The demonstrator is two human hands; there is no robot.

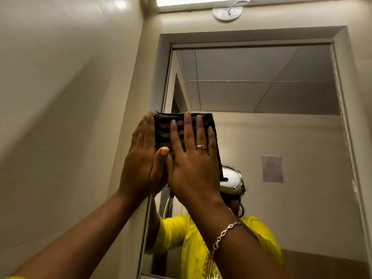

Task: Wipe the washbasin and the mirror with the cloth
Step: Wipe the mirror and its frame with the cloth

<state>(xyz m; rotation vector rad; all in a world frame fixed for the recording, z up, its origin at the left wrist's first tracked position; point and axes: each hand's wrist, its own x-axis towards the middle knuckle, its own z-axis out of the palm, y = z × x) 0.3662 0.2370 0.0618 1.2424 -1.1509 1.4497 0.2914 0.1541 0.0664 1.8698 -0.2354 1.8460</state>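
Observation:
A folded dark brown cloth with lighter stripes lies flat against the mirror near its left edge. My right hand, wearing a ring and a bracelet, presses it with straight, spread fingers. My left hand is flat too, fingers straight, against the cloth's left edge, its thumb lying on the cloth. The mirror has a grey frame and reflects a person in a yellow top. The washbasin is out of view.
A cream tiled wall fills the left. Above the mirror are a tube light and a round ceiling fitting. The mirror reflects ceiling panels and a paper notice on the far wall.

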